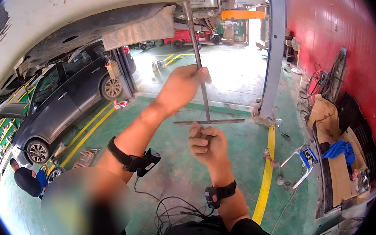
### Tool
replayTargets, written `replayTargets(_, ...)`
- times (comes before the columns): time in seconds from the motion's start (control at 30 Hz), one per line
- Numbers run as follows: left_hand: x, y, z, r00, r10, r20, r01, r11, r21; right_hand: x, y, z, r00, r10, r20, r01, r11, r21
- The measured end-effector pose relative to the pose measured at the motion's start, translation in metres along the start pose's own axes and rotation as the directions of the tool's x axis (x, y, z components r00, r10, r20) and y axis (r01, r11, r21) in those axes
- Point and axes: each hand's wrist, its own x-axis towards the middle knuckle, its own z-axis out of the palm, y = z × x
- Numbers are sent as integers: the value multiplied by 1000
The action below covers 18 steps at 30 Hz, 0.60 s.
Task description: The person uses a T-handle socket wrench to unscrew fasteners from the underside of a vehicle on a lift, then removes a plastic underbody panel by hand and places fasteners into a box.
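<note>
A long T-handle socket wrench (198,55) stands nearly upright below the raised vehicle (138,25), its top end against the underside. My left hand (180,88) is closed round the middle of its shaft. At the bottom lies the wrench's crossbar (229,121), running sideways. My right hand (208,143) is just under this bar with its fingers curled; the fingertips overlap the bar left of the shaft and appear to touch it. What the wrench's top end sits on is not clear. Both wrists wear black straps with small boxes.
A grey lift post (274,50) rises at right, with an orange lift arm (243,14) above. A dark car (65,90) stands at left, a crouching person (26,180) beside it. Cables (171,205) lie near me. Cardboard (337,166) and a blue cloth (340,152) are at right.
</note>
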Motion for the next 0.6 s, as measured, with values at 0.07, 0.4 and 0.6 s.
replayTargets(0.07,-1,-2,-1,1000,25,-2,-25,1000,-10,-5,5,4,999,24,38,-25,999,44)
replayTargets(0.4,-4,16,0,998,54,10,-54,998,-34,-20,28,2,428,-893,143,550,131,-825)
replayTargets(0.6,0,14,-3,997,68,-46,-71,995,-69,-46,44,-7,248,-868,430,497,-267,-825)
